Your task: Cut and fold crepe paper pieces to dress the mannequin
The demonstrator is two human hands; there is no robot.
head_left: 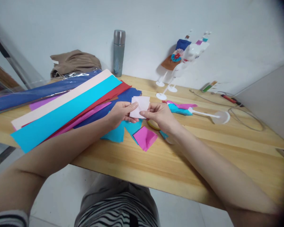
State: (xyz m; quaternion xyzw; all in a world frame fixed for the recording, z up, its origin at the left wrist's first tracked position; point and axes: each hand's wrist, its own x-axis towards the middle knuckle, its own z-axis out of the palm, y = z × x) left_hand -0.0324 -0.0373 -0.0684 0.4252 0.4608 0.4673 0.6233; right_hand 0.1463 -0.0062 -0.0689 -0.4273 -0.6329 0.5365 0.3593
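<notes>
Between my two hands is a small stack of pale pink paper squares (140,106), held above the table. My left hand (120,114) pinches its left side, thumb on top. My right hand (160,114) grips the lower right part, thumb also on top. Just below lie a magenta paper square (145,138) and turquoise paper pieces (117,131). A yellow-rimmed roll of tape (153,125) is partly hidden under my right hand. To the left, long strips of coloured paper, a turquoise one (68,110) uppermost, lie fanned out.
At the back stand a grey thermos (119,53), a bundled brown cloth (77,61) and dressed figures on white stands (177,63). Another stand with turquoise and magenta paper (181,108) lies on its side at right. A cable (243,117) curls across the wooden table (203,157).
</notes>
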